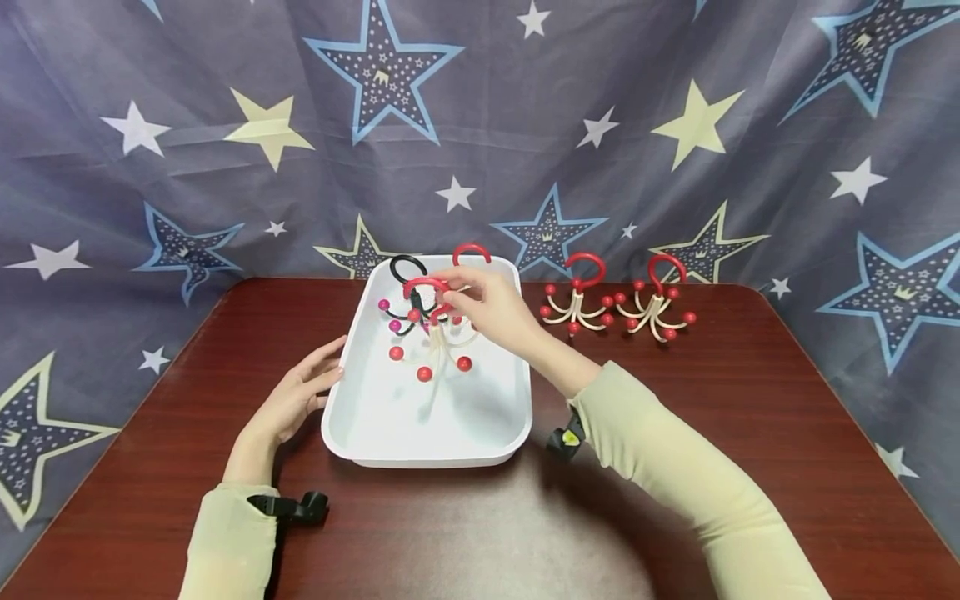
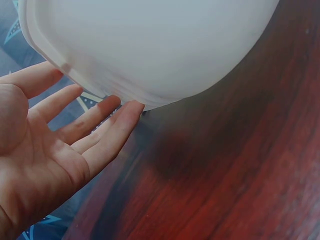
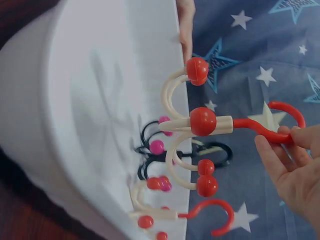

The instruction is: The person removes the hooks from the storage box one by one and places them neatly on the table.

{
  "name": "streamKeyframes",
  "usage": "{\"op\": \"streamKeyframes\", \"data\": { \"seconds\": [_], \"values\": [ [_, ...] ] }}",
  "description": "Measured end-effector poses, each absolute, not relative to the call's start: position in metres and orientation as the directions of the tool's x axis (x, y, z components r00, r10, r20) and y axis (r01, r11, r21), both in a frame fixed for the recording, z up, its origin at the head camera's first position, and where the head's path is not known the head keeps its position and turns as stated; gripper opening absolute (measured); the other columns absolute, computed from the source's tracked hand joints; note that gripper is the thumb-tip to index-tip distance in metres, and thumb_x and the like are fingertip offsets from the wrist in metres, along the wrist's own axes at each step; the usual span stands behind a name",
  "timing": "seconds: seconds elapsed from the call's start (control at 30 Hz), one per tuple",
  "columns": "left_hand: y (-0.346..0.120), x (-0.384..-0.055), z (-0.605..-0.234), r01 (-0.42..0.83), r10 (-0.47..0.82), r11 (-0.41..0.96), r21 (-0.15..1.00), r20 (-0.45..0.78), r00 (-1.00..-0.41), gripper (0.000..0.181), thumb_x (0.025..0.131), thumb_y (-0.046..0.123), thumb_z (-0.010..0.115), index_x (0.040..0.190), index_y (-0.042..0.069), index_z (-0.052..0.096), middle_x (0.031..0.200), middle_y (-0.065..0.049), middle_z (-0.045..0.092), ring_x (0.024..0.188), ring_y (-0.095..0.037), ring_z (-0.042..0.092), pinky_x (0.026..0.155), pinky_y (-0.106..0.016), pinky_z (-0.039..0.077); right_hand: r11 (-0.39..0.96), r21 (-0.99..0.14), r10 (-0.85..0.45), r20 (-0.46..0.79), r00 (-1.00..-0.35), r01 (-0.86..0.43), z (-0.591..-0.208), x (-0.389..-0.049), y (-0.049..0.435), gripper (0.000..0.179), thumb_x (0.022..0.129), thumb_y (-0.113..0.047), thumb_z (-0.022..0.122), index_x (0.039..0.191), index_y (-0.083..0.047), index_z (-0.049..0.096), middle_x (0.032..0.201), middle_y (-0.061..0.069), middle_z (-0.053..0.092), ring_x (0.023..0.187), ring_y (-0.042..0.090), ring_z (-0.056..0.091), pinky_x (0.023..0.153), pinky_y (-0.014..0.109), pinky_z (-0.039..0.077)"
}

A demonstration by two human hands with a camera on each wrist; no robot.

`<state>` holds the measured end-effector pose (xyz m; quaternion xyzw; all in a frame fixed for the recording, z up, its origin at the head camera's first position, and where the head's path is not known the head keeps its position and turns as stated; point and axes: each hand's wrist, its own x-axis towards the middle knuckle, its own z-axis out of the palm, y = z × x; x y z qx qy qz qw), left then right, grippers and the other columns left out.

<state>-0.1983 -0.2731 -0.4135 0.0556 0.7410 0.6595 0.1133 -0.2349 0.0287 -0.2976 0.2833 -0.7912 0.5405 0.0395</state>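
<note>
My right hand [image 1: 495,308] pinches the red hook of a claw-shaped hook hanger [image 3: 225,124] between thumb and fingers. Its cream curved arms, tipped with red balls, hang over the white tray [image 1: 390,421]. Beneath it in the tray lies a black hanger [image 3: 165,157] with pink balls. Beside that one is another red-hooked cream hanger [image 3: 167,215], partly hidden by my right hand in the head view. At the tray's left side, my left hand [image 1: 296,396] has its fingers extended, and their fingertips [image 2: 135,107] touch the tray's outer wall.
Two more red-and-cream hangers [image 1: 576,307] [image 1: 657,308] lie on the dark red wooden table [image 1: 750,433], right of the tray. A star-patterned cloth [image 1: 480,125] hangs behind the table's far edge. Black straps with small devices [image 1: 303,507] sit on both wrists.
</note>
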Motion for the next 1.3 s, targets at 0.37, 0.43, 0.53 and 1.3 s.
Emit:
{"op": "streamKeyframes", "data": {
  "seconds": [0.37,0.43,0.53,1.3],
  "values": [
    [-0.273,-0.195,-0.410,-0.059,0.235,0.126,0.990,-0.088,-0.968,0.053,0.086,0.020,0.050,0.134,0.022,0.027,0.120,-0.012,0.040,0.095,-0.011,0.053,0.073,-0.032,0.047,0.166,-0.848,-0.322,0.435,-0.841,-0.503,-0.269,-0.216,0.078,0.027,0.080,0.003,0.054,0.107,0.003,0.056,0.089,0.021,0.058,0.080,0.032,0.058,0.067,0.032,0.049],
    [-0.271,-0.193,-0.406,-0.060,0.233,0.126,0.990,-0.088,-0.969,0.053,0.087,0.019,0.049,0.134,0.020,0.026,0.119,-0.012,0.040,0.095,-0.010,0.053,0.073,-0.032,0.047,0.136,-0.855,-0.311,0.442,-0.841,-0.500,-0.269,-0.217,0.086,0.028,0.080,0.003,0.054,0.107,0.004,0.055,0.088,0.023,0.057,0.080,0.034,0.058,0.068,0.032,0.048],
    [-0.268,-0.190,-0.401,-0.059,0.236,0.132,0.989,-0.089,-0.968,0.054,0.087,0.018,0.049,0.135,0.018,0.025,0.119,-0.012,0.040,0.094,-0.010,0.053,0.073,-0.031,0.047,0.107,-0.863,-0.296,0.446,-0.844,-0.494,-0.271,-0.218,0.099,0.028,0.080,0.004,0.053,0.107,0.006,0.055,0.089,0.024,0.056,0.081,0.035,0.057,0.069,0.031,0.048],
    [-0.273,-0.197,-0.413,-0.051,0.234,0.131,0.990,-0.081,-0.969,0.052,0.087,0.019,0.049,0.134,0.021,0.027,0.121,-0.015,0.040,0.095,-0.011,0.053,0.073,-0.033,0.047,0.220,-0.860,-0.168,0.433,-0.886,-0.461,-0.305,-0.219,0.179,0.025,0.081,-0.003,0.055,0.105,0.002,0.057,0.086,0.016,0.060,0.078,0.026,0.060,0.064,0.029,0.049]
  ]
}}
